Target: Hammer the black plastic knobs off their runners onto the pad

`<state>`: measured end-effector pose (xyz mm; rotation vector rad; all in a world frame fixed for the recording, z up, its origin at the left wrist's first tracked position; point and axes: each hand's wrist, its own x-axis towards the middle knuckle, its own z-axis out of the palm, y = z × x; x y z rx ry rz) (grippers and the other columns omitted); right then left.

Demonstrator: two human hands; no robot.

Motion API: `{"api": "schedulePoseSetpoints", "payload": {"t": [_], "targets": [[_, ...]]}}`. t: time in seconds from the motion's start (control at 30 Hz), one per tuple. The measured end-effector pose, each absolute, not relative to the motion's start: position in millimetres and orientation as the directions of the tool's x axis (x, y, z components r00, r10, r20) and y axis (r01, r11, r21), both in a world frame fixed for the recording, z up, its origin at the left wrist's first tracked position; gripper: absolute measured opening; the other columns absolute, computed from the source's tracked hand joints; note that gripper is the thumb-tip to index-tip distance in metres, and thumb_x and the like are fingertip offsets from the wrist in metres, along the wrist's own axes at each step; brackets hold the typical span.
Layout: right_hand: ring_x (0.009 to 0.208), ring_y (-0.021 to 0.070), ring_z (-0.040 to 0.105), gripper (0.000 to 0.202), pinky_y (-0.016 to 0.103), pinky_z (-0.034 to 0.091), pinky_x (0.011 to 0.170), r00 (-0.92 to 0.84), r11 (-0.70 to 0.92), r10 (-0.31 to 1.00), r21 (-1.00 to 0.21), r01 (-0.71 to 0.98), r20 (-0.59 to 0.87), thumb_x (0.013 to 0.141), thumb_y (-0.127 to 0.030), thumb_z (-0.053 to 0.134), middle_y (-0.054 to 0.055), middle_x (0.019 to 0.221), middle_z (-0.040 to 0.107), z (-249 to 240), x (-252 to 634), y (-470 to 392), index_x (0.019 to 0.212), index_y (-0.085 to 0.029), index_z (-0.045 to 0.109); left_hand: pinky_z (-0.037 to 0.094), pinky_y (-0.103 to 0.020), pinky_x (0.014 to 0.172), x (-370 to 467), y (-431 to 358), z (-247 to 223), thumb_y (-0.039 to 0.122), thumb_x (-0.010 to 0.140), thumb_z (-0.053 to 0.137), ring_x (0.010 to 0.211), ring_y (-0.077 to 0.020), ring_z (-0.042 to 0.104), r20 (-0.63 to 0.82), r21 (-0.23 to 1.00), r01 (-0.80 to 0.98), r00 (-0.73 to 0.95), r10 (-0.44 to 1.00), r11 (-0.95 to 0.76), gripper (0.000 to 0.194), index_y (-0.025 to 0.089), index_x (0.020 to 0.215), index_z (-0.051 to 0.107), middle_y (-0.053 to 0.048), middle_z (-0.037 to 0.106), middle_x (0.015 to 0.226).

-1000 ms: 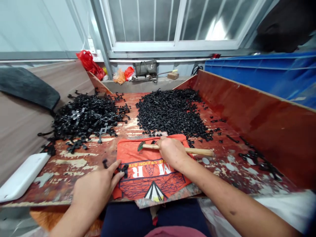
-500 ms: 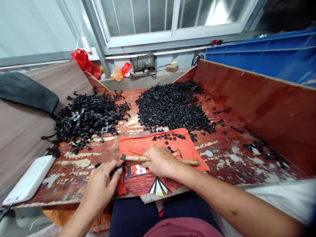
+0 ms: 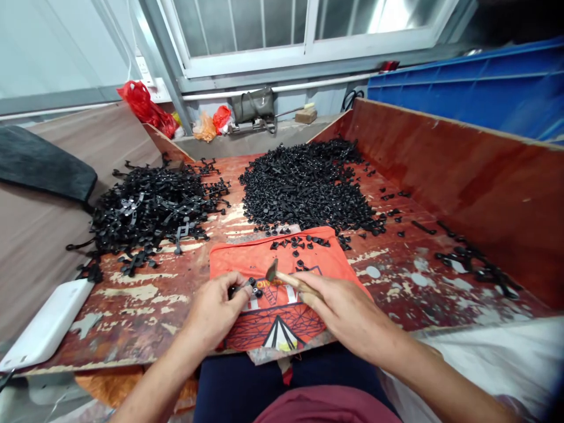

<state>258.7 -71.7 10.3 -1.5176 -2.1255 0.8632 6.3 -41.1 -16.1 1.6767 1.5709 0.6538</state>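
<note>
My left hand [image 3: 218, 308] is closed, thumb and fingertips pinching a small black plastic part [image 3: 255, 290] with round ends, over the left side of the orange cloth [image 3: 247, 258]. My fingers partly cover this part. My right hand [image 3: 341, 308] is wrapped round the wooden handle of a small hammer [image 3: 288, 279]. Its dark head is raised at the upper left, just right of the black part and apart from it. Several loose black studs [image 3: 299, 242] lie along the far edge of the cloth.
Behind the cloth is a large heap of small black pieces [image 3: 304, 188]. Linked black parts [image 3: 145, 205] are piled at the left. A white device like a phone [image 3: 48, 323] lies front left. A wooden board wall [image 3: 467, 176] and blue crate [image 3: 467, 94] bound the right.
My left hand has moved right onto the cloth with the black part. My right hand has shifted right, and the hammer has swung from lying across the cloth to head-up.
</note>
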Motion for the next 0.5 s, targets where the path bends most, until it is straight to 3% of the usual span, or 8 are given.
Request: {"api": "schedulePoseSetpoints", "payload": {"t": [0.2, 0.5], "targets": [[0.117, 0.0212, 0.063, 0.040, 0.035, 0.048, 0.097, -0.307, 0.147, 0.948, -0.736, 0.661, -0.086, 0.102, -0.028, 0.043, -0.002, 0.132, 0.066, -4.3, 271.2, -88.4, 0.139, -0.040, 0.053, 0.037, -0.023, 0.055, 15.2, -37.9, -27.2, 0.037, 0.079, 0.060, 0.060, -0.0153, 0.054, -0.144, 0.785, 0.619, 0.170, 0.975, 0.008, 0.021, 0.019, 0.070, 0.063, 0.001, 0.062, 0.062], [0.109, 0.0229, 0.067, 0.042, 0.036, 0.051, 0.094, -0.309, 0.191, 0.950, -0.703, 0.685, -0.043, 0.101, -0.025, 0.044, 0.000, 0.126, 0.069, -5.9, 271.2, -87.9, 0.140, -0.038, 0.053, 0.029, -0.022, 0.052, 4.0, -30.8, -29.8, 0.049, 0.082, 0.058, 0.055, -0.0113, 0.042, -0.283, 0.822, 0.558, 0.227, 0.932, 0.114, 0.033, 0.018, 0.072, 0.057, 0.003, 0.054, 0.060]]}}
